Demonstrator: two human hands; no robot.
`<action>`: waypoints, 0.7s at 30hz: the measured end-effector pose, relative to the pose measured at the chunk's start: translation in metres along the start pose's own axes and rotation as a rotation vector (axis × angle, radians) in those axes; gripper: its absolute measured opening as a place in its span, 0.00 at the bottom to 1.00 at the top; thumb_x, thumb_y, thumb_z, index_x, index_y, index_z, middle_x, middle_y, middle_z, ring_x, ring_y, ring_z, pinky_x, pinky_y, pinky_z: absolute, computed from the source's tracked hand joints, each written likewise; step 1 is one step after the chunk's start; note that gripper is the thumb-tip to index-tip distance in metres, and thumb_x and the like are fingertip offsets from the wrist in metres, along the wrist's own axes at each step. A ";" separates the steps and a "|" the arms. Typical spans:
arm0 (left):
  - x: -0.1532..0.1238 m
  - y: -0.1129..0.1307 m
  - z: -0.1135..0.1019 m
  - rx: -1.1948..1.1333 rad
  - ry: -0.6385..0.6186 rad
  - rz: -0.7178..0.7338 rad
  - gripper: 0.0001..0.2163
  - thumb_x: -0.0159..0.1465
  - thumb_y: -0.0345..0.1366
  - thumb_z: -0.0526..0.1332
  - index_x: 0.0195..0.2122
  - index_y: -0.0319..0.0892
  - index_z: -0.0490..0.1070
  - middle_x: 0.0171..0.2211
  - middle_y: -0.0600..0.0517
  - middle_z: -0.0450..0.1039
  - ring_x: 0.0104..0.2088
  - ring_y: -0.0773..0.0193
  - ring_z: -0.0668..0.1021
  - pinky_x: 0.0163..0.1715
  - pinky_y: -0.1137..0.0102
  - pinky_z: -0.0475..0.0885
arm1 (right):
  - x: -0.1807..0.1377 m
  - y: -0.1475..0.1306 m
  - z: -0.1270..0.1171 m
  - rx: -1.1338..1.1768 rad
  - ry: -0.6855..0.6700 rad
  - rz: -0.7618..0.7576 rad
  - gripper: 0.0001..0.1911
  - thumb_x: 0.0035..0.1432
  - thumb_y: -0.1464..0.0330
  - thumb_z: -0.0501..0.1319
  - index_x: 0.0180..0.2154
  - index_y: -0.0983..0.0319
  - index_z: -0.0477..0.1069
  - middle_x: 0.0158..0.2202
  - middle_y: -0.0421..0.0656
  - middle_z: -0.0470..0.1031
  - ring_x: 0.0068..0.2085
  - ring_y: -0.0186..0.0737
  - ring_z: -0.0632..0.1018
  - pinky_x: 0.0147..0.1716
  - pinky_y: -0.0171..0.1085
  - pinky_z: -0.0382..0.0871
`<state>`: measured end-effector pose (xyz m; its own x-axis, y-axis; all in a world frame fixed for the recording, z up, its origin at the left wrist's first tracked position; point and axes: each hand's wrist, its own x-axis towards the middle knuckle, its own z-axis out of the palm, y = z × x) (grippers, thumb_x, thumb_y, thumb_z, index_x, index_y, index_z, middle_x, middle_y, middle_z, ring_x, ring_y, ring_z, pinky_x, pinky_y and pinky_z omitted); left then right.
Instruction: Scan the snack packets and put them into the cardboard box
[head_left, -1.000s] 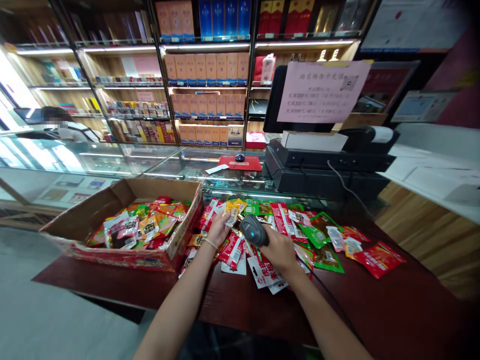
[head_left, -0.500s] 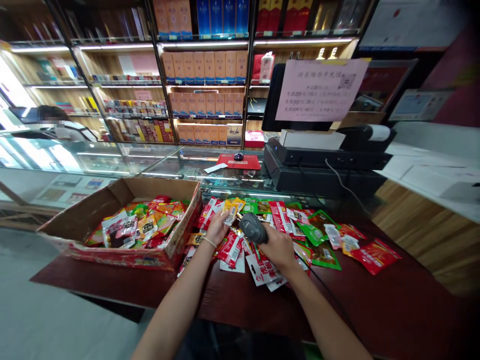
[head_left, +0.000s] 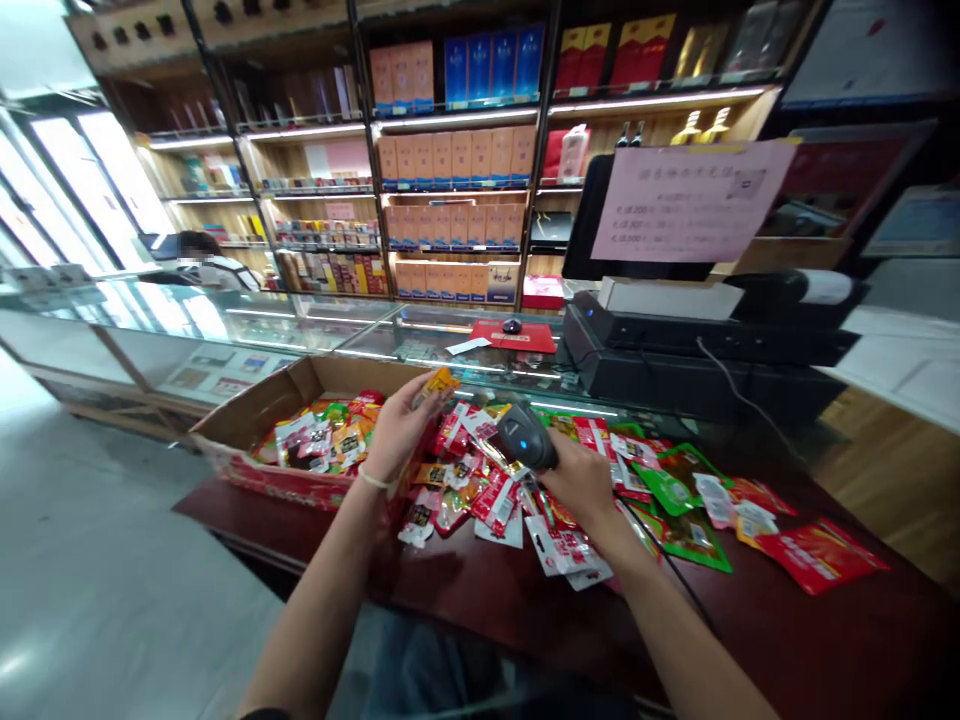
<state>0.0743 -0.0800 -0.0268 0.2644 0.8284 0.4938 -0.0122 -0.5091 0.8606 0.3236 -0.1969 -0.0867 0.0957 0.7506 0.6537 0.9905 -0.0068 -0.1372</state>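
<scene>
My left hand (head_left: 399, 425) is closed on a small yellow-orange snack packet (head_left: 439, 384), raised near the right rim of a cardboard box (head_left: 247, 478). Inside that box lie mixed snack packets (head_left: 349, 442) in red, white, green and orange. A dark barcode scanner (head_left: 525, 440) with a small blue light is gripped in my right hand (head_left: 581, 482), over the loose pile on the counter. Red-and-white packets (head_left: 495, 498) and green packets (head_left: 690, 540) spread beneath and beside the scanner. The scanner's handle is mostly hidden by my fingers.
The scanner's cable (head_left: 675, 572) runs over the dark red table (head_left: 465, 590). Behind are a glass display counter (head_left: 360, 335), a red mat with a mouse (head_left: 512, 326), and a monitor bearing a pink notice (head_left: 686, 200). A person (head_left: 217, 265) is at the far left.
My left hand has lifted the yellow-orange packet up and left, away from the scanner and towards the box. My right hand still holds the scanner over the pile. The view has turned left.
</scene>
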 end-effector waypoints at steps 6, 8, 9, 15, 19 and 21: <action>-0.012 -0.033 -0.098 0.477 0.169 -0.086 0.23 0.60 0.36 0.59 0.57 0.43 0.67 0.55 0.46 0.71 0.55 0.55 0.72 0.57 0.58 0.64 | 0.022 -0.052 0.020 0.065 -0.007 -0.128 0.18 0.53 0.61 0.61 0.46 0.60 0.71 0.36 0.44 0.80 0.35 0.43 0.78 0.30 0.35 0.57; -0.019 -0.044 -0.113 0.486 0.124 -0.135 0.24 0.59 0.36 0.59 0.58 0.43 0.66 0.56 0.45 0.70 0.56 0.55 0.72 0.57 0.59 0.65 | 0.026 -0.064 0.026 0.075 -0.019 -0.157 0.17 0.53 0.62 0.60 0.45 0.60 0.71 0.37 0.44 0.79 0.36 0.43 0.78 0.30 0.35 0.57; -0.022 -0.045 -0.116 0.491 0.109 -0.141 0.23 0.60 0.36 0.58 0.57 0.43 0.66 0.55 0.46 0.70 0.55 0.56 0.73 0.57 0.59 0.66 | 0.027 -0.069 0.028 0.079 -0.025 -0.164 0.17 0.53 0.62 0.60 0.45 0.60 0.71 0.37 0.44 0.79 0.36 0.43 0.77 0.30 0.35 0.57; -0.032 -0.026 -0.100 0.543 0.084 -0.062 0.17 0.64 0.38 0.55 0.52 0.43 0.71 0.50 0.47 0.75 0.51 0.58 0.76 0.54 0.61 0.68 | 0.025 -0.068 0.033 0.084 -0.058 -0.155 0.16 0.52 0.62 0.61 0.44 0.59 0.71 0.37 0.43 0.79 0.37 0.43 0.77 0.30 0.36 0.57; -0.034 -0.009 -0.068 0.588 0.045 0.021 0.16 0.65 0.39 0.54 0.52 0.45 0.72 0.48 0.48 0.76 0.47 0.59 0.77 0.49 0.63 0.71 | 0.017 -0.048 0.024 0.046 -0.069 -0.084 0.17 0.53 0.62 0.60 0.45 0.59 0.71 0.37 0.44 0.79 0.36 0.43 0.77 0.29 0.36 0.55; -0.036 0.000 -0.046 0.617 0.011 0.085 0.15 0.66 0.38 0.53 0.52 0.46 0.71 0.48 0.49 0.76 0.46 0.59 0.77 0.49 0.63 0.71 | 0.011 -0.034 0.016 0.015 -0.074 -0.026 0.16 0.54 0.62 0.59 0.45 0.58 0.71 0.37 0.43 0.80 0.35 0.42 0.77 0.29 0.36 0.55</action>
<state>0.0207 -0.0987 -0.0392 0.2769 0.7798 0.5615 0.5280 -0.6117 0.5891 0.2897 -0.1780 -0.0870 0.0616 0.7972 0.6005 0.9910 0.0227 -0.1318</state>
